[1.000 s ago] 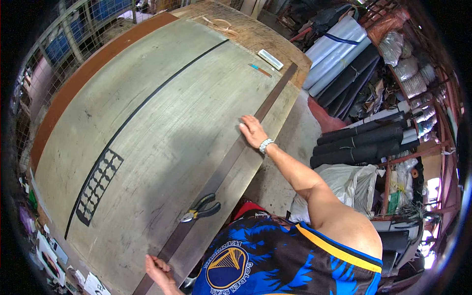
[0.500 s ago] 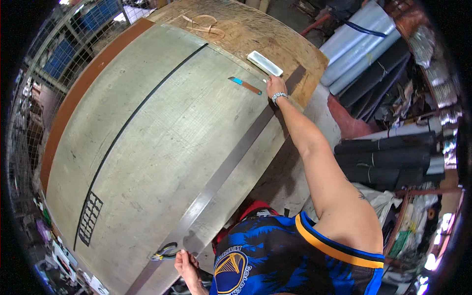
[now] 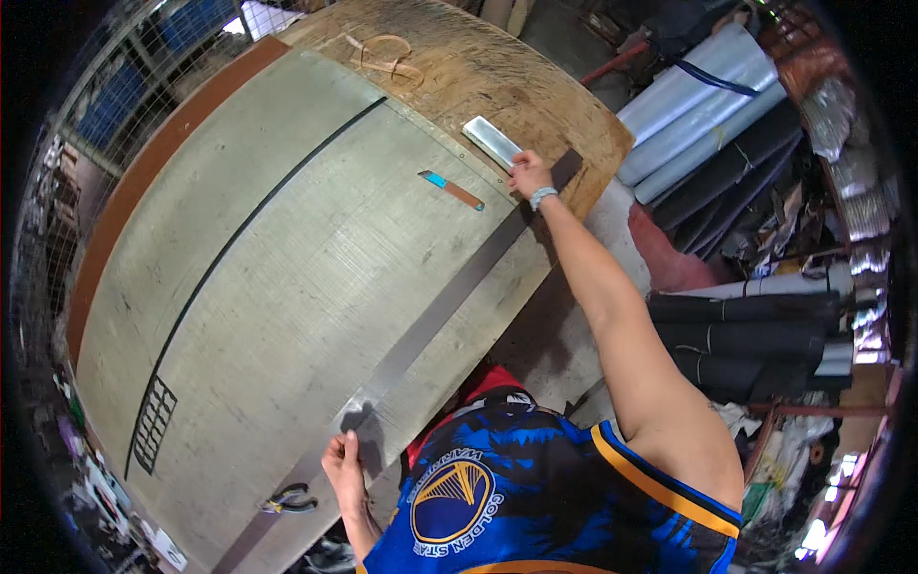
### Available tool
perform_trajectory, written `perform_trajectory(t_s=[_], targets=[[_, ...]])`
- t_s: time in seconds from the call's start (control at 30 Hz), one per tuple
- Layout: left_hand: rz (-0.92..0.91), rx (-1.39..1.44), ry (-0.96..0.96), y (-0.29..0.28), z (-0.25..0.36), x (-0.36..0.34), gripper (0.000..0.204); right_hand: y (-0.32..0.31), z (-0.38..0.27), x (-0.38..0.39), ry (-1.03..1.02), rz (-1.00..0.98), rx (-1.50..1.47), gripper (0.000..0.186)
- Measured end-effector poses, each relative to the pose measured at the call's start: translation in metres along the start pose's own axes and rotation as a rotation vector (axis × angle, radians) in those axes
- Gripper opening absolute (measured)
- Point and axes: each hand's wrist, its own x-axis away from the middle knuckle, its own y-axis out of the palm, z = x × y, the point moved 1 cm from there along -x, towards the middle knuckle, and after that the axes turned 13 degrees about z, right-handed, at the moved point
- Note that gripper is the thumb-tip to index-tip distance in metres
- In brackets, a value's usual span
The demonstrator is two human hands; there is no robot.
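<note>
Both hands press flat, fingers spread, on the dark strip [image 3: 430, 320]: right hand [image 3: 528, 175] has slid to its far end, left hand [image 3: 344, 461] near pliers [image 3: 290, 498].

The long strip [image 3: 421, 330] is dark grey, the big sheet [image 3: 287, 316] pale grey, and the bench [image 3: 535, 86] brown wood.

1 long dark strip [image 3: 430, 325] | 1 pliers [image 3: 290, 499] | 1 metal block [image 3: 491, 141] | 1 marker [image 3: 451, 190]

A workshop: big cutting table [image 3: 287, 287], stacked material rolls [image 3: 727, 124], pliers [image 3: 287, 499].
</note>
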Motion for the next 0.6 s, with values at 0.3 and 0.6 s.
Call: perform_trajectory(t_s=[0.3, 0.6], targets=[[-0.027, -0.209, 0.133, 0.146, 0.055, -0.012, 0.034, -0.031, 0.028, -0.091, 0.52, -0.303, -0.268, 0.048], [-0.134, -0.465, 0.274, 0.354, 0.128, -0.011, 0.037, 0.013, -0.01, -0.093, -0.355, -0.43, 0.541, 0.085]])
